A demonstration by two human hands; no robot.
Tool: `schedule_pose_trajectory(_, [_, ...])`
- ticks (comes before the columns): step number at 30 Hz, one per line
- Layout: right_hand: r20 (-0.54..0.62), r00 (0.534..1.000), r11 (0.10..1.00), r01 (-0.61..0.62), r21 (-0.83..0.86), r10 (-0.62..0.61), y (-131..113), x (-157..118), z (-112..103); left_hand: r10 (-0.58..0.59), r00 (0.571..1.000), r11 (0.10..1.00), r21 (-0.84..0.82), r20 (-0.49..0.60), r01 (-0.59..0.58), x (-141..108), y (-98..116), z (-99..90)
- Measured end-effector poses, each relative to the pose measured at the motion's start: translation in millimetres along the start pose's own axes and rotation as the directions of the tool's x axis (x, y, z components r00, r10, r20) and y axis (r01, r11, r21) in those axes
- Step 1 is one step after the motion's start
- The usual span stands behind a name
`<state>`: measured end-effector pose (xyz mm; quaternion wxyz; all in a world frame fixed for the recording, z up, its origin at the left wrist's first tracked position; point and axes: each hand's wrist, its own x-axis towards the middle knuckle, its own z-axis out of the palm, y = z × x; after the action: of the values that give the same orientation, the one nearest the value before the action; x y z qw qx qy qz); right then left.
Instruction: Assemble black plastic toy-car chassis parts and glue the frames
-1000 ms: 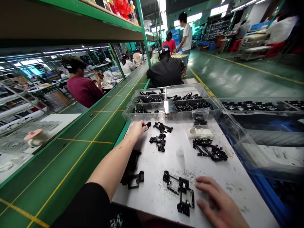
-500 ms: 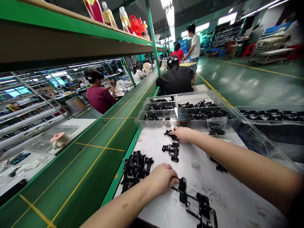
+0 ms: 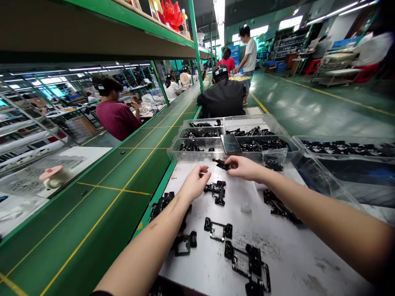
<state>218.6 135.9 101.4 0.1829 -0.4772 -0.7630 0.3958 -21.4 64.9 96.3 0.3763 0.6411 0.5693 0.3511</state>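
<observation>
My right hand (image 3: 246, 168) pinches a small black plastic part (image 3: 221, 164) just in front of a clear divided tray (image 3: 197, 151). My left hand (image 3: 194, 183) hovers close by over the white work board (image 3: 277, 263), fingers apart and holding nothing. Just below the hands lies a black plastic frame piece (image 3: 217, 192). Nearer me are a rectangular black frame (image 3: 218, 229) and a larger black frame assembly (image 3: 249, 265). My left forearm partly hides a heap of black parts (image 3: 173, 222). Another black heap (image 3: 279, 207) lies beyond my right forearm.
A smartphone (image 3: 231, 144) lies on the tray, whose compartments hold black parts. A small bag of parts (image 3: 273, 161) stands beside it, with a large clear bin (image 3: 342, 164) to the right. A green conveyor bench (image 3: 92, 205) runs along the left; co-workers sit and stand beyond it.
My left hand has let go of the frame parts near me and moved up beside my right hand. My right hand has lifted the small black part. The rectangular frame now lies apart.
</observation>
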Motion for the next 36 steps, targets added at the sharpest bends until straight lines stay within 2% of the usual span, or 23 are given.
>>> schedule_pose_trajectory(2, [0.021,0.999,0.975,0.04,0.221,-0.045,-24.4,-31.6,-7.4,0.003,1.0,0.984,-0.18,0.026,0.001,-18.8,13.9,5.9])
schedule_pose_trajectory(5, [0.061,0.99,0.884,0.084,0.459,-0.126,-61.2,-87.6,-5.2,0.091,0.993,0.919,-0.391,0.076,-0.054,-60.2,45.2,8.5])
schedule_pose_trajectory(6, [0.082,0.985,0.82,0.081,0.566,-0.153,-70.9,-105.6,-1.1,0.113,0.992,0.897,-0.435,0.055,-0.078,-75.0,55.9,7.5])
schedule_pose_trajectory(8, [0.095,0.975,0.61,0.05,0.791,-0.203,-85.2,-137.2,10.0,0.142,0.99,0.838,-0.532,-0.005,-0.123,-103.0,74.0,3.3])
schedule_pose_trajectory(10, [0.05,0.977,0.42,0.043,0.907,-0.208,-93.2,-161.8,22.3,0.136,0.989,0.787,-0.601,-0.056,-0.142,-128.2,85.3,-2.0])
schedule_pose_trajectory(11, [0.012,0.983,0.383,0.06,0.922,-0.182,-95.8,-171.7,27.9,0.125,0.99,0.771,-0.621,-0.069,-0.141,-139.6,88.6,-4.5])
schedule_pose_trajectory(15, [-0.094,0.995,0.411,0.094,0.907,-0.018,-104.5,-201.6,42.4,0.134,0.99,0.765,-0.631,-0.045,-0.133,-178.9,93.5,-11.2])
schedule_pose_trajectory(19, [-0.1,0.994,0.5,0.105,0.859,-0.036,-117.4,-220.3,45.1,0.246,0.969,0.788,-0.575,-0.034,-0.221,-203.9,94.4,-15.9])
schedule_pose_trajectory(25, [-0.305,0.951,0.755,0.241,0.61,-0.058,-128.4,-234.8,41.7,0.503,0.864,0.806,-0.379,0.031,-0.455,-214.2,92.7,-25.4])
schedule_pose_trajectory(28, [-0.409,0.912,0.808,0.255,0.53,-0.019,-123.3,-240.4,37.3,0.599,0.799,0.778,-0.268,0.042,-0.569,-217.1,93.6,-30.2])
schedule_pose_trajectory(32, [-0.495,0.865,0.812,0.228,0.538,0.086,-107.9,-249.1,27.2,0.666,0.745,0.736,-0.205,0.041,-0.646,-220.9,94.8,-33.3])
schedule_pose_trajectory(34, [-0.462,0.882,0.776,0.223,0.59,0.097,-101.8,-254.8,23.4,0.682,0.73,0.722,-0.185,0.033,-0.666,-221.6,95.1,-34.1])
schedule_pose_trajectory(36, [-0.383,0.92,0.708,0.221,0.671,0.076,-99.4,-261.0,23.1,0.701,0.712,0.708,-0.141,0.024,-0.692,-221.5,95.5,-34.7])
